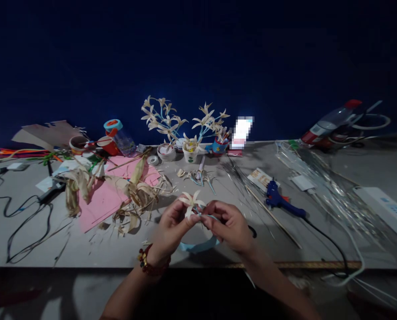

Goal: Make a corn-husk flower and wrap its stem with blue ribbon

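A cream artificial flower (191, 203) with long pointed petals is held up over the table's front part. My left hand (173, 224) pinches it at the base of the petals. Just to the right, my right hand (228, 224) has its fingers closed on the flower's light-blue stem (212, 217). The fingertips of both hands nearly meet at the stem. Below them a loop of light-blue tape (198, 246) lies on the table, partly covered by my hands. Several small flowers with blue stems (200, 178) lie just beyond.
Finished flower sprays (167, 116) stand in cups at the back. Dried husks (140, 195) and pink paper (100, 202) lie to the left. At right are a blue glue gun (281, 200) with its cord, a thin stick (273, 218), wires (335, 191) and a bottle (331, 123).
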The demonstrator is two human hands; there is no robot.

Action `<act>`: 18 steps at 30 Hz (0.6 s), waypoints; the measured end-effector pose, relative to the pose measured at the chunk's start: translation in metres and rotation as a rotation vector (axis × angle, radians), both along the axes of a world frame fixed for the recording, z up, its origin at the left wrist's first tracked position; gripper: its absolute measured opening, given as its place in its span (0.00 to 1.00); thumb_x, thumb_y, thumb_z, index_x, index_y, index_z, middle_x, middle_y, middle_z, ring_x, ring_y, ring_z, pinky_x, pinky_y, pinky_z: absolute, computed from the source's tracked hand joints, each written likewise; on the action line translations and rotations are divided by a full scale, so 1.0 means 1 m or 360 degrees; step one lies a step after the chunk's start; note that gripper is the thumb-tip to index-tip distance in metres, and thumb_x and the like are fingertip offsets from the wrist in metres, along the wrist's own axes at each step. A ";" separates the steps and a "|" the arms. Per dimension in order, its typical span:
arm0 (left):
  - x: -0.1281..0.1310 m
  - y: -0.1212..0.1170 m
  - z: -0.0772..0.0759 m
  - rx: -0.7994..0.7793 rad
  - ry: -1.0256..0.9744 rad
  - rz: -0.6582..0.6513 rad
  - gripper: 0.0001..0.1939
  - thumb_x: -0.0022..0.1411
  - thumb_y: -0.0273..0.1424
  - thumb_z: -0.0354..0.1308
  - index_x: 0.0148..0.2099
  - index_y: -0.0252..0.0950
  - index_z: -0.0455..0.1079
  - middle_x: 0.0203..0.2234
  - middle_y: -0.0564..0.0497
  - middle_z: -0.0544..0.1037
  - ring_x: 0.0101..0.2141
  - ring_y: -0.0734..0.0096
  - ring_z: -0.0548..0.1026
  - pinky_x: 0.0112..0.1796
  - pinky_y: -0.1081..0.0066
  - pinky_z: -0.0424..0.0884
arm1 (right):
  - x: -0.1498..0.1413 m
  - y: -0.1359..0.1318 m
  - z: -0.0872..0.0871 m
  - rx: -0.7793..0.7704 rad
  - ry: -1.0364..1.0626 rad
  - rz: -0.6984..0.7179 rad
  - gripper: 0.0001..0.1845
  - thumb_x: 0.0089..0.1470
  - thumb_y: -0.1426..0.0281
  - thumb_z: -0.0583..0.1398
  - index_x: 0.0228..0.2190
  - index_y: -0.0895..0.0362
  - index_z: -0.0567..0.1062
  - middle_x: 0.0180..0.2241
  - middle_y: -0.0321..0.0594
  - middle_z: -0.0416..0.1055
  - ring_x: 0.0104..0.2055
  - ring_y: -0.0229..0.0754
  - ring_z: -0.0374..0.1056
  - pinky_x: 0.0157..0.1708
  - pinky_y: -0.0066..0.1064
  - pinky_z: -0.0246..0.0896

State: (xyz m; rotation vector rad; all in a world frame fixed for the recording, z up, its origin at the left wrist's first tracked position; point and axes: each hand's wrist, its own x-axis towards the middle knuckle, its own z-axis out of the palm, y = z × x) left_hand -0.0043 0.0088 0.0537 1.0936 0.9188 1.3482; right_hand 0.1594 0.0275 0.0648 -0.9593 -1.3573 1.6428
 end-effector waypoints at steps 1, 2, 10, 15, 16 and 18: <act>0.000 0.000 0.000 0.0003 0.0042 0.0040 0.06 0.58 0.33 0.66 0.36 0.36 0.76 0.33 0.49 0.73 0.38 0.66 0.70 0.40 0.71 0.68 | 0.001 -0.001 0.000 0.0099 -0.0072 -0.0021 0.18 0.50 0.57 0.67 0.26 0.58 0.70 0.21 0.31 0.66 0.15 0.27 0.53 0.13 0.21 0.47; 0.000 -0.001 0.000 0.0002 0.0071 0.0067 0.06 0.57 0.32 0.66 0.36 0.36 0.76 0.33 0.49 0.73 0.38 0.66 0.70 0.40 0.71 0.67 | 0.001 -0.001 0.000 0.0179 -0.0137 -0.0039 0.16 0.51 0.58 0.66 0.27 0.58 0.71 0.21 0.31 0.66 0.15 0.28 0.54 0.13 0.21 0.48; -0.002 0.002 0.008 0.0021 -0.0074 -0.0067 0.06 0.59 0.32 0.65 0.33 0.35 0.75 0.31 0.48 0.72 0.36 0.65 0.69 0.40 0.68 0.65 | 0.004 0.005 -0.007 -0.0138 0.0059 0.0186 0.17 0.51 0.56 0.66 0.30 0.58 0.72 0.16 0.27 0.61 0.13 0.28 0.53 0.14 0.21 0.44; 0.001 0.005 0.009 -0.0082 -0.0350 -0.0291 0.07 0.57 0.33 0.66 0.32 0.35 0.75 0.30 0.49 0.71 0.34 0.67 0.69 0.36 0.69 0.66 | 0.003 0.004 -0.004 -0.0248 0.0158 0.0241 0.19 0.49 0.56 0.67 0.26 0.58 0.70 0.15 0.26 0.61 0.12 0.26 0.50 0.13 0.21 0.42; 0.002 0.005 0.007 -0.0096 -0.0389 -0.0316 0.07 0.56 0.33 0.67 0.32 0.35 0.75 0.30 0.49 0.71 0.33 0.67 0.69 0.35 0.69 0.66 | 0.003 0.003 -0.003 -0.0243 0.0171 0.0240 0.19 0.49 0.55 0.67 0.26 0.57 0.69 0.15 0.26 0.61 0.12 0.26 0.50 0.13 0.21 0.42; 0.004 0.006 0.003 -0.0115 -0.0439 -0.0293 0.09 0.54 0.34 0.68 0.31 0.34 0.75 0.29 0.50 0.71 0.33 0.69 0.69 0.35 0.70 0.67 | 0.003 0.001 -0.002 -0.0134 0.0114 0.0190 0.18 0.51 0.56 0.65 0.27 0.56 0.69 0.15 0.26 0.60 0.12 0.27 0.49 0.13 0.21 0.43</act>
